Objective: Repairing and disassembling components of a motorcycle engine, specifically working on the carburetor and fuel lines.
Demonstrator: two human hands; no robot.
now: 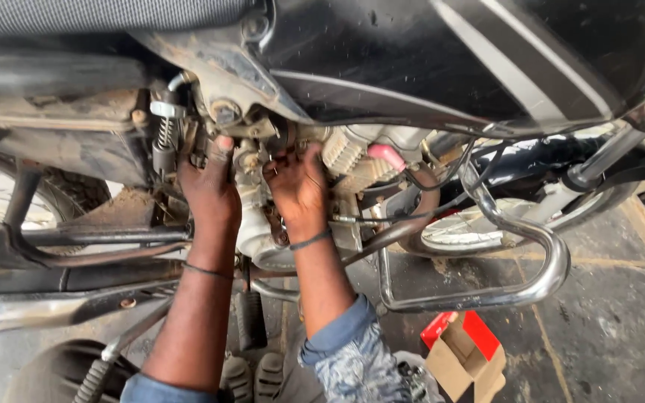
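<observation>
Your left hand [209, 181] is pushed up into the grimy engine area of the black motorcycle [427, 60], its fingers curled and pressed against the metal parts just right of the small coil spring [163, 133]; whether they actually grip anything you cannot tell, since the fingertips are buried among the parts. Your right hand [298, 186] sits just beside it, to the right, with its fingers bent and hooked into the same greasy cluster below the fuel tank; what it has hold of is hidden too. The pale metal carburettor body [251, 224] lies between your two wrists, touching or very nearly touching both. A pink rubber cap [387, 155] shows right of your right hand, next to the finned silver cylinder [346, 153]. Farther right, the curved chrome crash guard [539, 261] loops down toward the concrete floor [606, 321], and a red-and-brown open cardboard box [466, 354] lies near you, just below that guard. Both sleeves are blue.
</observation>
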